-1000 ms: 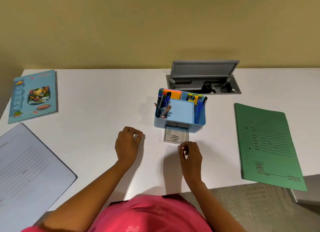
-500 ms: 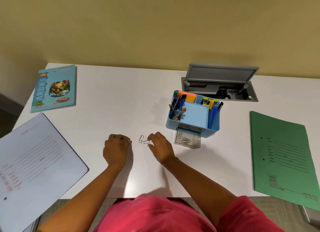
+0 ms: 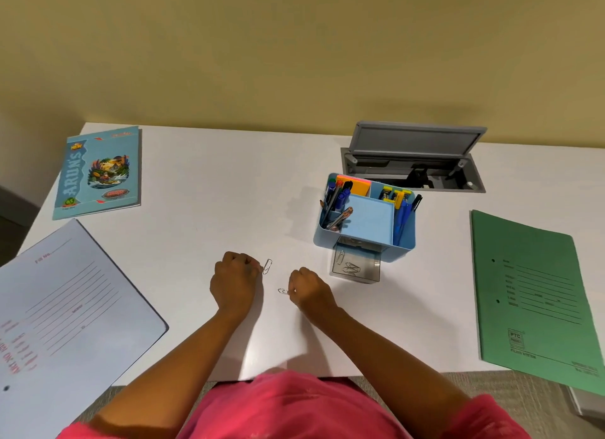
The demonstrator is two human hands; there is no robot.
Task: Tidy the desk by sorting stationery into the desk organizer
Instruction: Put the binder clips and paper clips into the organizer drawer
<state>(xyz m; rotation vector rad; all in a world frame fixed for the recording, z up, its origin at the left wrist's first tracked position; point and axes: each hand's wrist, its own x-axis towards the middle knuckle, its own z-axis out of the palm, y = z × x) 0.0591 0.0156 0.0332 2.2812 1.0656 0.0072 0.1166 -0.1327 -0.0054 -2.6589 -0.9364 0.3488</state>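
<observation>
Two paper clips are out on the white tabletop (image 3: 212, 193), one in each of the hands. The first paper clip (image 3: 267, 266) is pinched at its near end by the fingertips of the left hand (image 3: 234, 281); its long axis runs away from the person, its free end tipped slightly right. The second paper clip (image 3: 283, 291) is pinched by the right hand (image 3: 309, 289) and lies crosswise, its free end pointing left toward the other hand. Whether either clip rests on the tabletop cannot be told. Just right of the right hand stands one blue desk organizer (image 3: 365, 242), its single clear drawer (image 3: 373, 275) pulled out toward the person, holding one separate clip and a small tangle too fine to count. Pens crowd its upper compartments. Farther out lie one teal booklet (image 3: 98, 173), one pale folder (image 3: 65, 307), one green folder (image 3: 537, 294) and one grey cable hatch (image 3: 415, 157), lid raised.
</observation>
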